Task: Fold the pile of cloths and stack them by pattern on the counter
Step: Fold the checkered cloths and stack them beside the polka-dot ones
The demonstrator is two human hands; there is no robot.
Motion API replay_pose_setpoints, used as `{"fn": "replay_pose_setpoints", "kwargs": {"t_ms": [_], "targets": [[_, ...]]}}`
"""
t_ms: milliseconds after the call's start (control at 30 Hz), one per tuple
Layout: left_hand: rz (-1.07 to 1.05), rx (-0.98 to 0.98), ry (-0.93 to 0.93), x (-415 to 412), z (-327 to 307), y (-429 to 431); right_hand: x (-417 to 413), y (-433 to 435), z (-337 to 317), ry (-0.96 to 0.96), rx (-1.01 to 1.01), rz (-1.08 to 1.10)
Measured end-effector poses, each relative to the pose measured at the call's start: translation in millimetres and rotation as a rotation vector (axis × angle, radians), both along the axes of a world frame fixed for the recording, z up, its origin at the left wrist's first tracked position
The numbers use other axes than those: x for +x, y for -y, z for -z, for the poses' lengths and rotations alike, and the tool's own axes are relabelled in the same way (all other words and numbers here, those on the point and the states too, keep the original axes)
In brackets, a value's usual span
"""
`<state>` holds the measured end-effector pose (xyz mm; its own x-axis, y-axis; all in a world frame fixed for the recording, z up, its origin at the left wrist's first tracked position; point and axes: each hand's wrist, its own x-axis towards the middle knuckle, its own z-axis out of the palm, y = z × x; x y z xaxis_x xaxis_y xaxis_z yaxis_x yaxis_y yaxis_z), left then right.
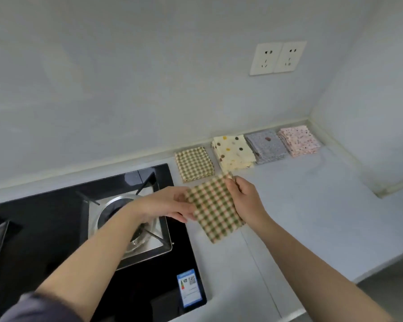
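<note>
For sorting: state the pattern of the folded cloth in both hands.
Green-and-cream checked cloth; head view.

Counter [312, 205]: hob [44, 217] inset at left. Row along back edge to right corner: check stack [193, 163], dotted stack [234, 152], grey stack [265, 146], pink stack [299, 140]. Last three touching.

Pale grey walls [149, 77] meet in a right-hand corner, with a double socket [278, 58] on the back one. A black gas hob [56, 217], perhaps energy-labelled, sits in the grey counter [312, 217].
</note>
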<state>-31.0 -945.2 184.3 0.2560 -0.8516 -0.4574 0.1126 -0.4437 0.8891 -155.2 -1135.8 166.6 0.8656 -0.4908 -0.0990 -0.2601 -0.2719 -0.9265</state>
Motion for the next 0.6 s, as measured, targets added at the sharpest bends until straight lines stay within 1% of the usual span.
{"fn": "replay_pose_setpoints", "kwargs": {"t_ms": [100, 133, 167, 200, 233, 267, 300, 333, 400, 500, 600], "targets": [[-0.619, -0.17, -0.32, -7, 32, 37, 35, 29, 19, -0.085, 0.09, 0.0], [-0.769, -0.176, -0.377, -7, 42, 50, 48, 35, 25, -0.099, 0.115, 0.0], [-0.873, -0.148, -0.4, -6, 50, 61, 59, 37, 30, -0.102, 0.136, 0.001], [-0.967, -0.089, -0.373, -4, 57, 74, 70, 40, 35, -0.103, 0.134, 0.004], [-1.059, 0.004, -0.288, -1, 62, 86, 81, 42, 42, -0.104, 0.109, 0.01], [-1.143, 0.108, -0.143, 4, 67, 96, 90, 45, 48, -0.099, 0.069, 0.018], [-1.207, 0.199, 0.041, 14, 72, 105, 104, 47, 54, -0.099, 0.027, 0.024], [-1.242, 0.259, 0.215, 23, 73, 112, 116, 49, 59, -0.099, -0.017, 0.036], [-1.252, 0.307, 0.433, 44, 76, 123, 141, 50, 69, -0.102, -0.097, 0.055], [-1.176, 0.451, 0.634, 71, 88, 133, 174, 52, 82, -0.127, -0.24, 0.061], [-1.113, 0.584, 0.712, 95, 105, 140, 202, 58, 97, -0.197, -0.392, 0.041]]}}
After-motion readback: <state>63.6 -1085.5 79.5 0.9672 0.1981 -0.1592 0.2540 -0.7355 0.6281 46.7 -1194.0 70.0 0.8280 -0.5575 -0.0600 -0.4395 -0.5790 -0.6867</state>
